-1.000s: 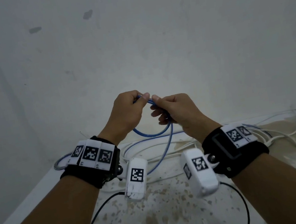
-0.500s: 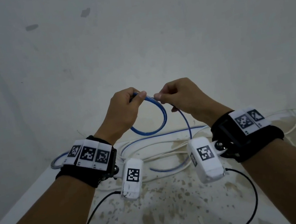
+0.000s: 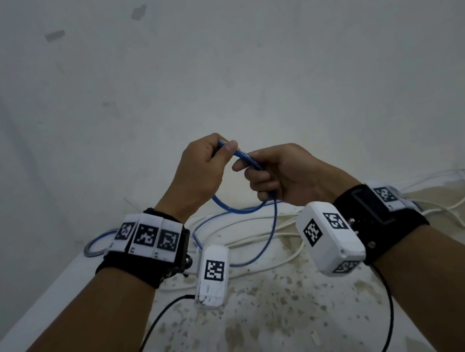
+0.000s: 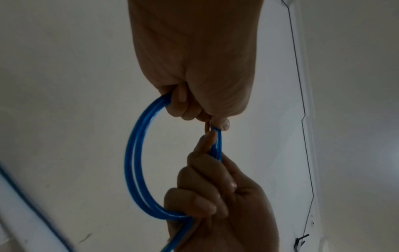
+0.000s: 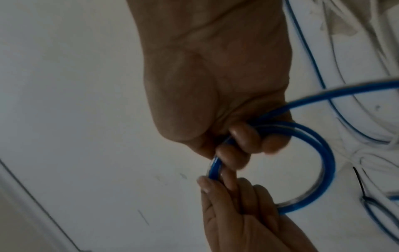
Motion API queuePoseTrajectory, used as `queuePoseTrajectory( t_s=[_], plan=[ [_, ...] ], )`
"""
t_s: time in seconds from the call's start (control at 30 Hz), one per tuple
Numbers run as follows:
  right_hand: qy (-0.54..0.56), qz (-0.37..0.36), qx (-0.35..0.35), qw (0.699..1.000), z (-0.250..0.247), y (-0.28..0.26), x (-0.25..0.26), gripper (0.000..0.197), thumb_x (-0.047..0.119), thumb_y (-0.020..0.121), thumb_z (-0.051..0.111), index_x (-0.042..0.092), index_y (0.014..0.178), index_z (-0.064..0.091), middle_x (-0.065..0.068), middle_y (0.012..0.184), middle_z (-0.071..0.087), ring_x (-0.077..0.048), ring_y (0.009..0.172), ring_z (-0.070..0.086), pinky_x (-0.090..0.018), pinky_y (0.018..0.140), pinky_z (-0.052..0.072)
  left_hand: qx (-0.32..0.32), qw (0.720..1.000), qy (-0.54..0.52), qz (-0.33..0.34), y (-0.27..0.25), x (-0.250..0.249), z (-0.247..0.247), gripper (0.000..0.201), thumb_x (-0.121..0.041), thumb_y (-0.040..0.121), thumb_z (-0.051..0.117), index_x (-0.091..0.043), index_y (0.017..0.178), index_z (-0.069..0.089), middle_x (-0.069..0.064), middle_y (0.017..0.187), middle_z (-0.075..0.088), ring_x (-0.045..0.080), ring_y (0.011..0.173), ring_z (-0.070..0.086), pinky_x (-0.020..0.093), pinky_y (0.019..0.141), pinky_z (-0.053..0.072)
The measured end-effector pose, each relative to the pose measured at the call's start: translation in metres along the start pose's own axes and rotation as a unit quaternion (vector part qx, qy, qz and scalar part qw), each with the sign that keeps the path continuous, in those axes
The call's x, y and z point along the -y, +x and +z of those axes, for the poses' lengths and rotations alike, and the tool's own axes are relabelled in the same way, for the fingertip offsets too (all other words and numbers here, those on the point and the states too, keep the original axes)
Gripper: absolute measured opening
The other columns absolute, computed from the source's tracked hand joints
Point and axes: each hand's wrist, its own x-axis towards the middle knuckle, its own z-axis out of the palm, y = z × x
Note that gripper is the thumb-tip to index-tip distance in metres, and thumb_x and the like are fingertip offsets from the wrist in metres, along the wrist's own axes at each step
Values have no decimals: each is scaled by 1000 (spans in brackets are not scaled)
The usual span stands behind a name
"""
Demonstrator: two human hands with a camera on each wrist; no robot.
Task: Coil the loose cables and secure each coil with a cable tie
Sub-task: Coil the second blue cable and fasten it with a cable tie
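The blue cable (image 3: 267, 232) is up in the air in front of me, above the table (image 3: 277, 314), with a small coil of two turns formed between my two hands. My left hand (image 3: 199, 175) pinches the top of the coil between thumb and curled fingers, and in the left wrist view I see the strands running out from under those fingers (image 4: 187, 109) and curving round in a loop. My right hand (image 3: 282, 178) grips the other side of the same coil, fingers curled round the doubled strands; the right wrist view shows them (image 5: 244, 138) wrapped over the blue turns, with the left thumb tip touching the cable just beside them. The hands are close together, nearly touching at the top of the loop. From the right hand the free length of the cable hangs down, bends across the stained tabletop and runs back toward the far edge. White cables (image 3: 251, 227) lie loose on the table behind and below the hands, spreading off to the right. A thin black lead (image 3: 156, 318) trails from each wrist camera toward me.
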Motion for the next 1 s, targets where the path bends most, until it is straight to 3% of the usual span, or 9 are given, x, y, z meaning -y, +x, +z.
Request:
queuePoseTrajectory(
  t_s=[0.17, 0.27, 0.3, 0.37, 0.43, 0.53, 0.63, 0.73, 1.0],
  plan=[
    [-22, -31, -101, 994, 10, 7, -9, 44, 41, 103, 44, 16, 67, 46, 6, 50, 26, -11, 43, 19, -24, 41, 20, 4, 998, 42, -43, -4, -4, 8, 31, -30, 99, 52, -3, 91, 62, 1, 67, 52, 11, 55, 46, 27, 56, 41],
    [31, -73, -190, 979, 9, 13, -12, 43, 39, 103, 44, 17, 67, 44, 7, 46, 28, -10, 39, 20, -22, 38, 19, -4, 991, 104, -84, -12, 1, 13, 32, -38, 98, 51, -14, 119, 55, 1, 110, 55, 13, 97, 56, 29, 86, 46],
    [50, -89, -220, 970, 7, 15, -12, 43, 38, 104, 43, 17, 67, 43, 7, 45, 29, -10, 38, 20, -22, 38, 19, -25, 989, 122, -81, -16, -1, 13, 28, -38, 98, 51, -16, 115, 54, 1, 111, 54, 13, 99, 53, 26, 87, 43],
    [96, -115, -265, 953, 3, 17, -11, 44, 38, 105, 41, 16, 67, 42, 7, 43, 28, -10, 37, 20, -23, 39, 19, -32, 989, 109, -95, -25, -7, 11, 27, -39, 100, 48, -19, 83, 56, -2, 81, 59, 13, 74, 54, 27, 70, 43],
    [152, -133, -287, 936, -1, 17, -9, 44, 39, 105, 40, 16, 67, 41, 6, 45, 28, -11, 38, 19, -25, 39, 20, 72, 981, 39, -176, -37, -13, 13, 46, -43, 101, 46, -15, 66, 58, -1, 57, 57, 15, 54, 54, 28, 57, 45],
    [215, -137, -290, 923, 0, 16, -9, 44, 39, 105, 40, 16, 68, 40, 5, 48, 26, -12, 40, 19, -25, 41, 21, 227, 909, -75, -342, -55, -23, 24, 60, -51, 101, 37, 1, 94, 65, 14, 76, 72, 22, 63, 70, 28, 56, 56],
    [244, -126, -277, 921, 6, 16, -14, 44, 40, 105, 40, 17, 67, 41, 5, 48, 26, -12, 41, 19, -26, 42, 21, 67, 878, -217, -421, -50, -10, 35, 53, -43, 104, 35, 6, 112, 53, 24, 90, 72, 29, 78, 73, 31, 61, 60],
    [246, -112, -271, 924, 13, 17, -23, 44, 39, 105, 40, 17, 67, 41, 5, 48, 27, -12, 40, 19, -25, 42, 21, -102, 869, -283, -392, -35, 1, 38, 36, -23, 106, 35, 7, 109, 54, 22, 90, 68, 27, 77, 71, 32, 63, 58],
    [240, -83, -245, 936, 20, 19, -32, 45, 40, 104, 41, 17, 66, 42, 5, 48, 26, -11, 41, 19, -24, 40, 23, -172, 906, -238, -307, -28, -2, 33, 27, -19, 105, 38, -5, 100, 61, 12, 89, 69, 19, 72, 71, 30, 67, 61]
  ],
)
